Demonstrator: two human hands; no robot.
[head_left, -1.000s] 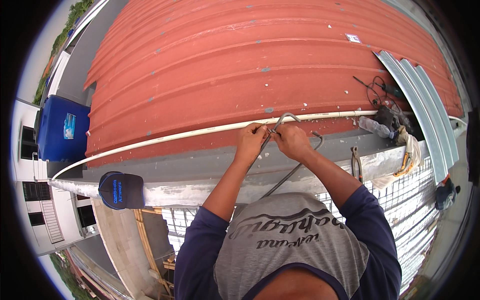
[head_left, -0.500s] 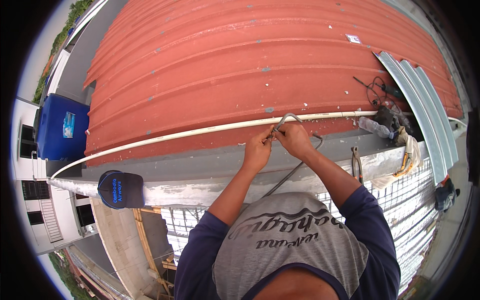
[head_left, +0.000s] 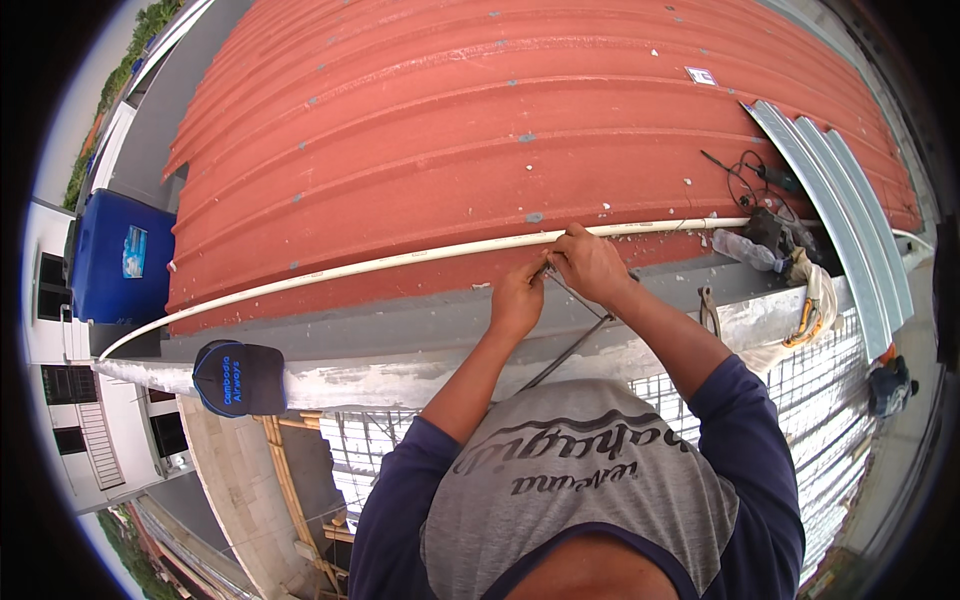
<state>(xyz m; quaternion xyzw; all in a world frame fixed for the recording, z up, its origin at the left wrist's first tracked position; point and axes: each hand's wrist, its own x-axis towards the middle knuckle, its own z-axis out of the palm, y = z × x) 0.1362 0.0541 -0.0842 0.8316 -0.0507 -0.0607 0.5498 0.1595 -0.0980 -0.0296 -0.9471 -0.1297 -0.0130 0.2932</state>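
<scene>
My left hand (head_left: 517, 302) and my right hand (head_left: 592, 268) meet over the white pipe's near side, fingers pinched close together. Between them they grip a thin bent grey metal rod (head_left: 578, 298), part of which slants down to the right below my right hand; its gripped end is hidden by fingers. Another long dark metal rod (head_left: 562, 358) runs from beneath my right wrist down toward my shirt. The pliers (head_left: 709, 312) rest on the ledge just right of my right forearm.
A white pipe (head_left: 400, 261) lies along the edge of the red metal roof (head_left: 400, 150). On the ledge (head_left: 420, 372) sits a dark cap (head_left: 240, 378). At right are a plastic bottle (head_left: 745, 248), a corded power tool (head_left: 778, 178) and grey metal sheets (head_left: 835, 200). A blue tank (head_left: 110, 250) stands left.
The hooked end of the bent rod, which stuck out above my right hand, has swung out of sight there, and a straight part now slants below. My right hand has turned and stays beside my left.
</scene>
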